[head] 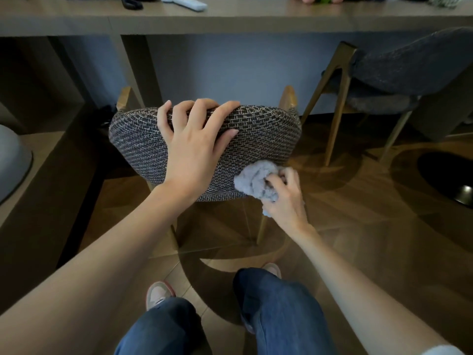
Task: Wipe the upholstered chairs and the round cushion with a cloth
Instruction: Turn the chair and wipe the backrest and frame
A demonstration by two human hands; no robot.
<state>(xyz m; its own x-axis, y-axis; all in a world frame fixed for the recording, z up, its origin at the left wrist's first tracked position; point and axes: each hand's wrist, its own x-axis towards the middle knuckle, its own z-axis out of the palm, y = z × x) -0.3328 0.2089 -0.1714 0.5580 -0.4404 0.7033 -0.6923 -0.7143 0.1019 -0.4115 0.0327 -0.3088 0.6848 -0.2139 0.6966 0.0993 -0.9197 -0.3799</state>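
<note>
Centre of frame: chair (pixel 256 139) with woven grey-brown backrest, seen from behind and above, wooden post tips showing at both top corners. Left hand (pixel 194 144) spread over the backrest's upper middle, fingers (pixel 202 111) curled over the top edge, thumb flat against the rear fabric; clamped on the backrest. Right hand (pixel 284 198) lower right of the backrest, closed around a bunched light-grey cloth (pixel 258 183). Cloth pressed against the backrest's lower right corner, just below and right of the left hand, sticking out to the left of the right hand's fingers. Hands apart, with a patch of woven fabric between them. Both forearms bare, running in from the lower corners of the frame.

Upper right: second chair (pixel 399 73), dark fuzzy upholstery on slanted wooden legs, well apart from both hands. Across the top: long desk (pixel 230 19) with a white remote (pixel 184 2) and a dark item at upper left, too cut off to identify. Bottom centre: jeans (pixel 279 308) and pale shoes (pixel 158 294) on a wooden floor (pixel 358 226). Round cushion not identifiable anywhere.
</note>
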